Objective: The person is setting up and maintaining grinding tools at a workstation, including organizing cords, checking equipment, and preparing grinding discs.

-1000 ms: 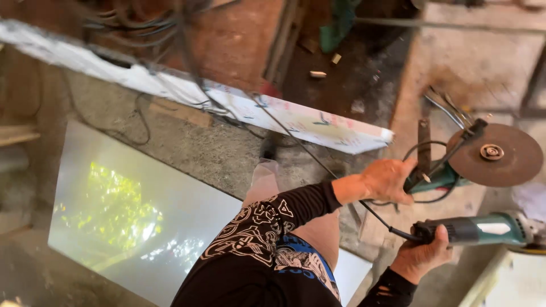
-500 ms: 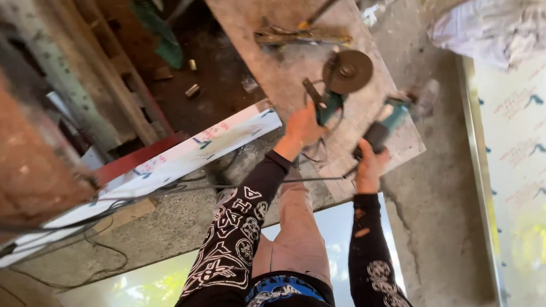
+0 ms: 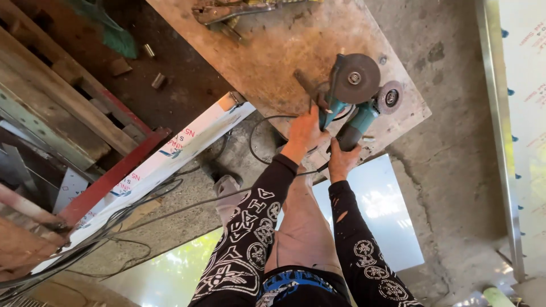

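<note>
My left hand grips the teal body of an angle grinder with a large grey disc. That grinder rests on a worn plywood board. My right hand holds a second teal angle grinder with a smaller wheel, right beside the first. The two tools touch or nearly touch near the board's lower edge. A black cable loops away from them to the left. Both arms wear black patterned sleeves.
Rusty metal tools lie at the board's far end. A white metal profile and a red beam run diagonally on the left, with tangled cables. A glossy sheet lies on the concrete floor. A film-covered panel stands at right.
The view has swung round and come closer. Both hands have brought the two grinders together on the board; the right-hand grinder now lies against the left-hand one.
</note>
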